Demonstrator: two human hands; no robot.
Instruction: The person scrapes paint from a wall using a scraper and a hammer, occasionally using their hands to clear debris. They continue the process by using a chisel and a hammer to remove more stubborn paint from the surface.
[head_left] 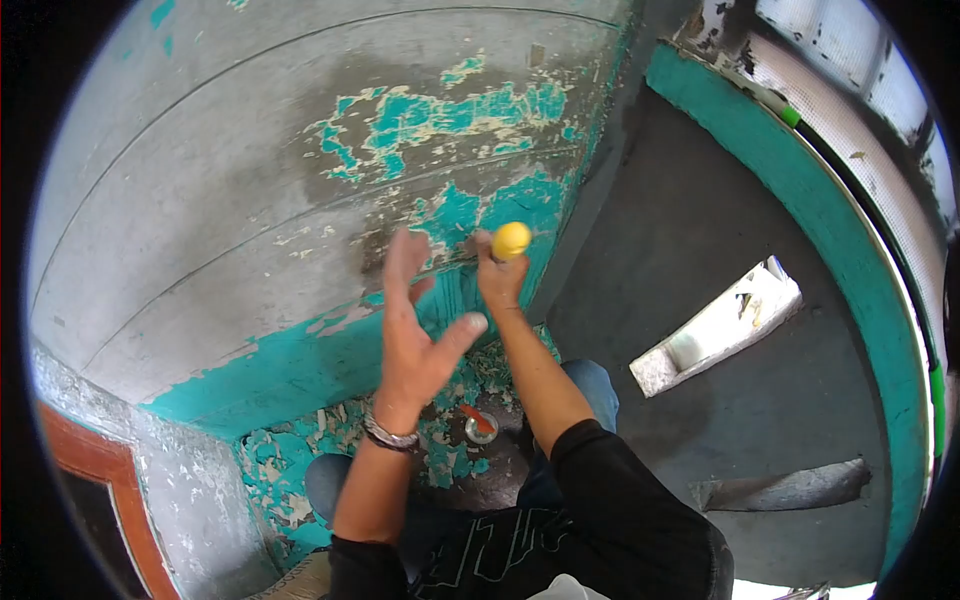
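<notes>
My right hand [500,275] is wrapped round a yellow-handled scraper [512,241], held close to the wall. Its rounded handle end points up at me, and its blade is hidden behind the hand. To the left, my left hand [415,345] is raised with thumb and fingers apart, holding nothing, a bracelet at its wrist. Behind both hands is the wall [230,220], whose grey coat has flaked off in ragged patches. Turquoise paint [450,112] shows through in bands, including right around the scraper.
Paint flakes [290,470] litter the floor along the wall's foot. A small can [481,428] with an orange-red item stands between my knees. On the dark surface to the right lies a whitish trough-shaped piece [715,330]. A turquoise curved edge [800,190] borders that surface.
</notes>
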